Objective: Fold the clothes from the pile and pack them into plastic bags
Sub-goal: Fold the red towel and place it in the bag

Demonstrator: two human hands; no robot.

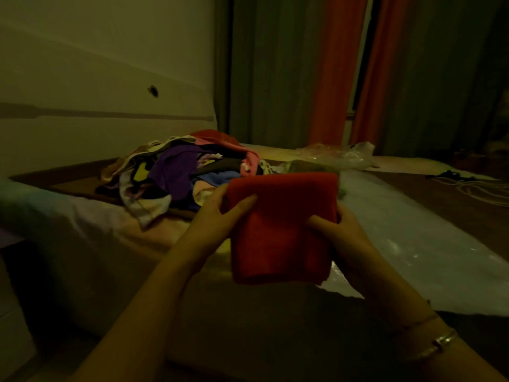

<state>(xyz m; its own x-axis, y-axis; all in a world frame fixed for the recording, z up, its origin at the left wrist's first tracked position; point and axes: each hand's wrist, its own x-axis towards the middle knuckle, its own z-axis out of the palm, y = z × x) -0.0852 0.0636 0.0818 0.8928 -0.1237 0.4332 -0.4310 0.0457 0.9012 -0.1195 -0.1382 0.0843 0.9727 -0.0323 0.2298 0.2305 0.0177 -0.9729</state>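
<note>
Red knit, the folded garment (281, 227) sat off the bed between my left hand (217, 213) and right hand (338, 230), each pinching an edge, near the pile (176, 175). Keeping the layers squared and flat seemed wisest before bagging.

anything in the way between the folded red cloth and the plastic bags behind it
Nothing visible blocks it. Both the left hand and the right hand hold the folded red cloth in the air, and the plastic bags lie beyond it on the bed, right of the clothes pile.
</note>
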